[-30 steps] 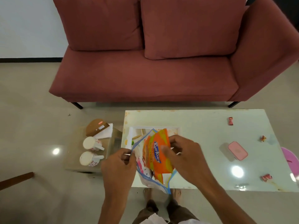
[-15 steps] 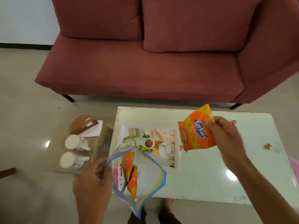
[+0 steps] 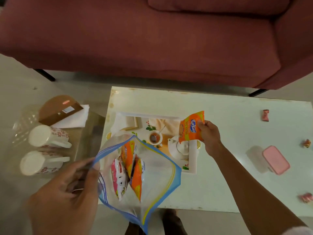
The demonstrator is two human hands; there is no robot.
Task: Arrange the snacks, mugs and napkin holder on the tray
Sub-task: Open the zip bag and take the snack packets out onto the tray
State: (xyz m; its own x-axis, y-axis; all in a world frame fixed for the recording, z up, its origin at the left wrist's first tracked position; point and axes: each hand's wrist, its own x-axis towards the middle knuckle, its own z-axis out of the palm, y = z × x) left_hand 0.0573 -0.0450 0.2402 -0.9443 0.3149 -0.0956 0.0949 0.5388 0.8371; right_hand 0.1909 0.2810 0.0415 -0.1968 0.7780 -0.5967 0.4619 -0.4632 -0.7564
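Observation:
My right hand [image 3: 209, 137] pinches an orange snack packet [image 3: 191, 127] and holds it over the right edge of the picture-printed tray [image 3: 128, 122] on the white table. My left hand [image 3: 67, 192] grips the left rim of an open clear zip bag [image 3: 152, 180], held over the table's front left corner. Inside the bag are two orange packets [image 3: 130, 156] and a pink-and-white packet [image 3: 118, 177]. Two floral mugs [image 3: 48, 136] [image 3: 40, 162] lie on their sides on a low glass side table at the left. Behind them a brown napkin holder [image 3: 58, 108] lies with white napkins [image 3: 74, 118].
A red sofa [image 3: 152, 39] runs along the far side. On the white table [image 3: 228, 116] to the right lie a pink-lidded box [image 3: 275, 160] and several small wrapped sweets [image 3: 265, 115]. My feet show below the table's front edge.
My right hand drew the orange packet out of the bag and carried it right, then down over the tray's right edge. The left hand kept hold of the bag as the view moved closer.

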